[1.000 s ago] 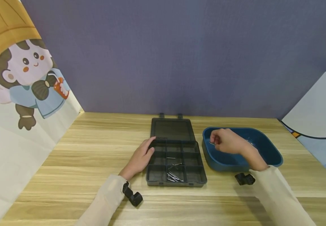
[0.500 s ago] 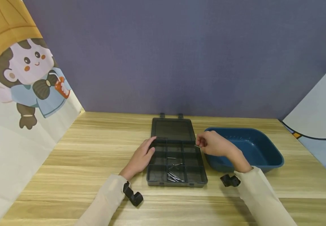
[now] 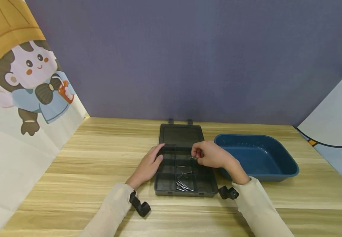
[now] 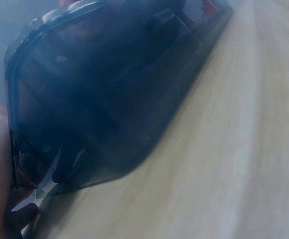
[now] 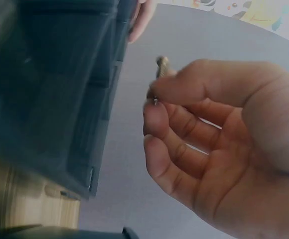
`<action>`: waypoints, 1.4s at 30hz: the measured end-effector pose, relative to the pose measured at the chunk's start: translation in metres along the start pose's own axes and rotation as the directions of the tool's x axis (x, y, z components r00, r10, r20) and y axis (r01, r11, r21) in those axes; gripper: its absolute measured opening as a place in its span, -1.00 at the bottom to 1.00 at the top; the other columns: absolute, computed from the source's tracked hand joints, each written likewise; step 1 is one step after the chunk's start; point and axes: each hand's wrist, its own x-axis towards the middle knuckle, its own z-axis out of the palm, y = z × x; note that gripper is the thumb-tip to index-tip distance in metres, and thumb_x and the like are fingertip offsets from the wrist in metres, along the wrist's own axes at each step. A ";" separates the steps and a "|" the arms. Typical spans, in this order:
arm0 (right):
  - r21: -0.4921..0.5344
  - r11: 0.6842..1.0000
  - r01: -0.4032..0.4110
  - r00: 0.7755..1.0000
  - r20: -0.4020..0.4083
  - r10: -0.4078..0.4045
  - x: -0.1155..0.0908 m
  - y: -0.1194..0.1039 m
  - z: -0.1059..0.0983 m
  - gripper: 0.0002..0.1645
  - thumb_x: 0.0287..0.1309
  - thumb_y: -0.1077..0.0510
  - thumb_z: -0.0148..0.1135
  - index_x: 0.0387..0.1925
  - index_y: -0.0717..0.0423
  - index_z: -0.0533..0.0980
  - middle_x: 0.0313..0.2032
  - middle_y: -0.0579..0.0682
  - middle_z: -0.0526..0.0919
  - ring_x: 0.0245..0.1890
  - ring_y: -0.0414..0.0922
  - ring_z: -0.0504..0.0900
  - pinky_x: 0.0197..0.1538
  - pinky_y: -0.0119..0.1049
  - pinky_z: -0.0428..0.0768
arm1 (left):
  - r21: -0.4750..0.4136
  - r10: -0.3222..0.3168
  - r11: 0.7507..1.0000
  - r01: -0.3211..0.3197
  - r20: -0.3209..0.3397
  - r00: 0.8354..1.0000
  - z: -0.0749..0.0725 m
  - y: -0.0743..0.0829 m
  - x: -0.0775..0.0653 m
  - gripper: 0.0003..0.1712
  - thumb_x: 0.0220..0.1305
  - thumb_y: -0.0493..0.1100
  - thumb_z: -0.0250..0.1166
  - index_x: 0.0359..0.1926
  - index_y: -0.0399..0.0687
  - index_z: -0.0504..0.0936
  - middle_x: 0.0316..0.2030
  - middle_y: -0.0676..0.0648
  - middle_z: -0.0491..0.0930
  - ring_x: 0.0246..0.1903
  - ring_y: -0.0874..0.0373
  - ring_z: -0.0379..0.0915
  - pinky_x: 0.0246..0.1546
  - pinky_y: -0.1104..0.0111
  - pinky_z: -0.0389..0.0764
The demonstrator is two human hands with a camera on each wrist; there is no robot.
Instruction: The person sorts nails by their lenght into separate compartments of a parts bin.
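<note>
My right hand (image 3: 212, 155) pinches a small metal screw (image 5: 162, 65) between thumb and fingertips, above the compartments of a dark translucent organizer box (image 3: 185, 194). Its other fingers are loosely bent. At the left side of the box my left hand (image 3: 145, 166) rests with fingers fairly straight, touching the edge. Several long, thin metal screws (image 3: 184, 186) lie in the front middle compartment. Other thin metal pieces (image 3: 185, 172) lie farther back in the middle column. The left wrist view shows the box wall (image 4: 94, 99) close up, with part of my hand beside it.
The box lid (image 3: 181, 135) lies folded back flat behind the compartments. To the right stands a blue plastic basin (image 3: 277, 178), close to the box. A grey-purple panel (image 3: 171, 59) rises behind the wooden table (image 3: 79, 184).
My right hand has moved left from over the blue basin to over the organizer box, carrying the screw. My left hand has stayed at the box's left edge.
</note>
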 end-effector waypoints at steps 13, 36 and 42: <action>-0.060 0.998 0.028 1.000 0.010 -0.027 0.012 -0.014 0.006 -0.82 0.07 0.41 0.16 -0.36 0.12 0.60 -0.51 -0.15 0.54 -0.53 -0.28 0.42 -0.41 -0.41 0.44 | -0.009 0.013 1.000 -0.013 -0.009 1.000 -0.002 0.001 0.000 -0.47 0.43 -0.22 -0.02 0.39 -0.14 0.25 0.32 -0.23 0.31 0.32 -0.16 0.22 0.31 -0.02 0.25; -0.063 0.998 0.023 0.996 0.085 -0.017 0.020 -0.023 0.007 -0.84 0.04 0.39 0.24 -0.31 0.16 0.59 -0.46 -0.12 0.56 -0.48 -0.28 0.45 -0.36 -0.42 0.47 | -0.010 -0.015 1.000 0.015 0.004 1.000 0.000 -0.001 -0.001 -0.48 0.44 -0.19 -0.03 0.39 -0.08 0.26 0.33 -0.19 0.30 0.33 -0.12 0.20 0.34 0.00 0.22; -0.053 0.999 -0.003 0.996 0.087 0.007 0.014 -0.019 -0.004 -0.83 0.09 0.39 0.21 -0.27 0.15 0.57 -0.42 -0.08 0.56 -0.44 -0.25 0.47 -0.35 -0.38 0.49 | -0.011 -0.011 1.000 0.011 0.004 1.000 -0.001 0.000 -0.001 -0.48 0.44 -0.20 -0.03 0.39 -0.08 0.25 0.33 -0.20 0.30 0.33 -0.13 0.21 0.33 0.00 0.23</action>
